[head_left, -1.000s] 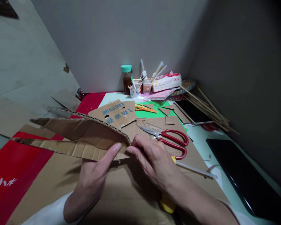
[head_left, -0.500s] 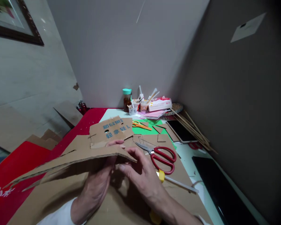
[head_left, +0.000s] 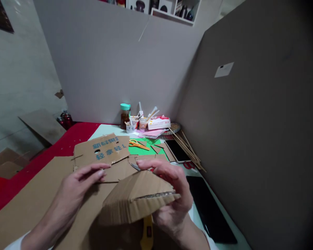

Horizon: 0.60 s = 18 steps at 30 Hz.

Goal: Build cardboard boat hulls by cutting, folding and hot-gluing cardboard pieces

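The folded cardboard piece (head_left: 138, 199) is nearest, held up above the desk (head_left: 104, 129) with its corrugated edge facing the camera. The right hand (head_left: 169, 194) grips it from its right side, fingers curled over the top and thumb underneath. Just below the cardboard piece, a yellow knife handle (head_left: 146, 232) shows. The left hand (head_left: 77, 182) is to the left of the cardboard piece, fingers stretched out flat and together, their tips resting on the big cardboard sheet (head_left: 31, 198) lying beneath; it grips nothing. Beyond the cardboard piece lies a printed cardboard flap (head_left: 101, 149) with blue lettering. Further back from it lie orange scissors (head_left: 138, 144) on green paper (head_left: 146, 150), a phone (head_left: 176, 151) and a bundle of sticks (head_left: 189, 149) to the right. Farthest off stand a brown jar (head_left: 125, 116), cups (head_left: 135, 123) and a tissue pack (head_left: 159, 122).
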Each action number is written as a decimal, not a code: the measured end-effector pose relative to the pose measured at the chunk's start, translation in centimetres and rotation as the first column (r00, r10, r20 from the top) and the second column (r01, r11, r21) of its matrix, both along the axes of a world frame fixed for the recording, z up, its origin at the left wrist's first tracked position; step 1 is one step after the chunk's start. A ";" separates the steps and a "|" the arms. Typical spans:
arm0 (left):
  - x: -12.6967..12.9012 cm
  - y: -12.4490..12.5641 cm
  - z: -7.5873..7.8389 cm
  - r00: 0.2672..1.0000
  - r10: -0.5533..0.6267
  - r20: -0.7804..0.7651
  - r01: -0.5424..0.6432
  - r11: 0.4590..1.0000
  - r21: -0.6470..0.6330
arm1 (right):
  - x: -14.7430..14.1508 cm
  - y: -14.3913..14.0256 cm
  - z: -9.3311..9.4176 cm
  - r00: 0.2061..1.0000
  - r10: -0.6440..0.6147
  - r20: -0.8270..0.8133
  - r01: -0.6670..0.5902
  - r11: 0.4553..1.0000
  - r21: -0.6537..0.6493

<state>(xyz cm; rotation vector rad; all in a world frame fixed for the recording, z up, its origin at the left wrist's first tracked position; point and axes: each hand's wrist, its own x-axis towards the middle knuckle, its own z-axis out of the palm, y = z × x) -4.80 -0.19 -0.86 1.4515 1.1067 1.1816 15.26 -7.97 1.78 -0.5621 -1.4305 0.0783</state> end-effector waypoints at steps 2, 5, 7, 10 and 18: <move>-0.6 -0.6 1.1 0.992 0.119 0.041 -0.124 0.982 0.144 | 0.4 -0.1 0.2 0.984 -0.107 0.139 0.097 0.992 0.080; -0.6 -2.4 2.9 0.982 0.187 0.009 -0.164 0.835 0.525 | 0.4 -0.2 0.4 0.909 -0.303 0.286 0.270 0.951 0.149; -0.2 -3.6 3.9 0.988 0.153 0.005 -0.109 0.676 0.729 | 0.3 -0.3 0.4 0.864 -0.363 0.348 0.319 0.931 0.180; 0.1 -4.7 4.5 0.994 0.057 -0.096 0.052 0.526 0.849 | 0.2 -0.5 0.2 0.827 -0.374 0.419 0.312 0.926 0.211; -1.7 -5.9 3.5 0.979 0.000 -0.204 0.171 0.545 0.821 | -0.1 -1.3 0.1 0.694 -0.497 0.521 0.362 0.866 0.344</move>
